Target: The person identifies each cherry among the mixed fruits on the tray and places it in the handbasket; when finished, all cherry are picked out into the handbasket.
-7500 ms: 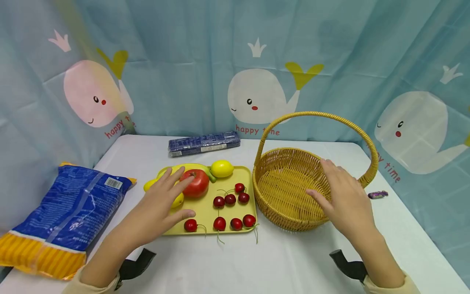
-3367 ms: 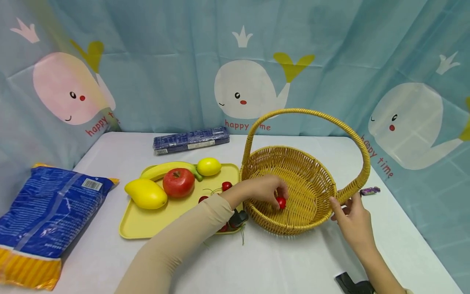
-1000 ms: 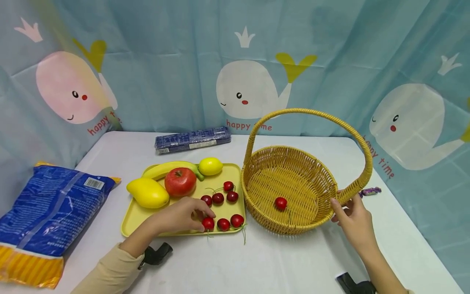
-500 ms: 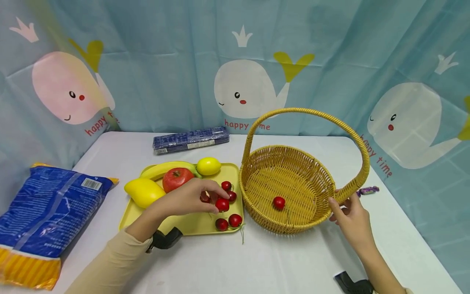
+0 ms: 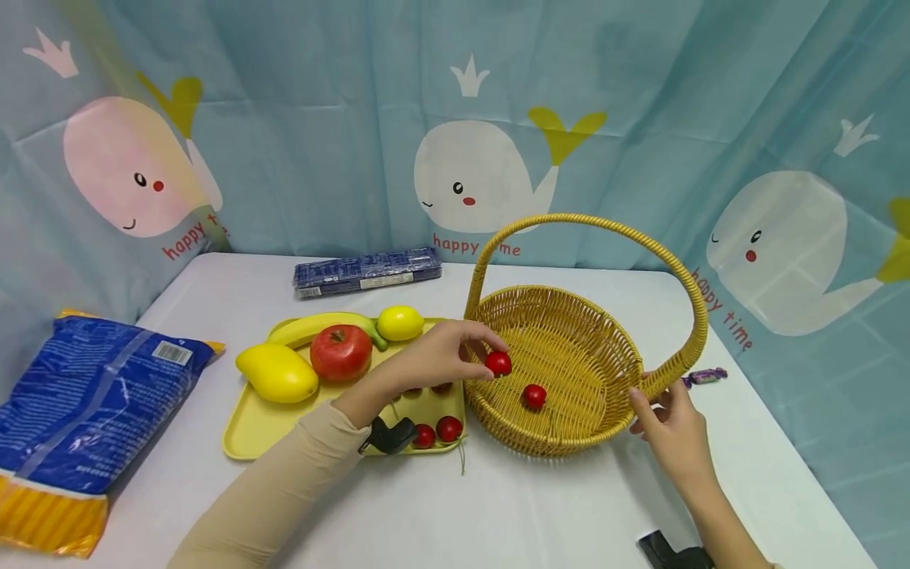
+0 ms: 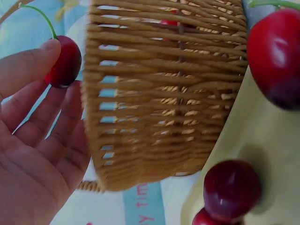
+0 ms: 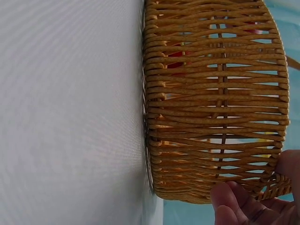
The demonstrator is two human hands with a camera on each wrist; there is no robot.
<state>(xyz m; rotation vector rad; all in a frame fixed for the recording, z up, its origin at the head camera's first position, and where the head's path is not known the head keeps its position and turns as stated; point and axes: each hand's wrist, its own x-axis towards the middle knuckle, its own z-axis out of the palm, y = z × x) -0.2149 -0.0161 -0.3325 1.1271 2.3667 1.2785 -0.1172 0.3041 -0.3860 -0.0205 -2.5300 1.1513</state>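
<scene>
My left hand (image 5: pixel 442 357) pinches a red cherry (image 5: pixel 499 363) between thumb and fingers, just over the left rim of the wicker basket (image 5: pixel 569 423). In the left wrist view the pinched cherry (image 6: pixel 68 63) shows its green stem, beside the basket's woven wall (image 6: pixel 140 103). Another cherry (image 5: pixel 535 397) lies on the basket floor. My right hand (image 5: pixel 675 438) grips the basket's right rim at the foot of the handle. From the right wrist view, its fingers (image 7: pixel 229 199) curl against the wicker wall. More cherries (image 5: pixel 449 429) sit on the yellow tray, some hidden behind my left hand.
The tray (image 5: pixel 245 438) also holds a mango (image 5: pixel 277 373), an apple (image 5: pixel 341 353), a banana (image 5: pixel 320 324) and a lemon (image 5: pixel 400 323). A blue packet (image 5: pixel 366 273) lies behind it. A blue-and-yellow bag (image 5: pixel 107 411) is at left, a purple wrapped candy (image 5: pixel 705 377) at right.
One cherry was put into the basket earlier. My left hand then took a second cherry from the tray's front and carried it right to the basket. My right hand came to grip the basket.
</scene>
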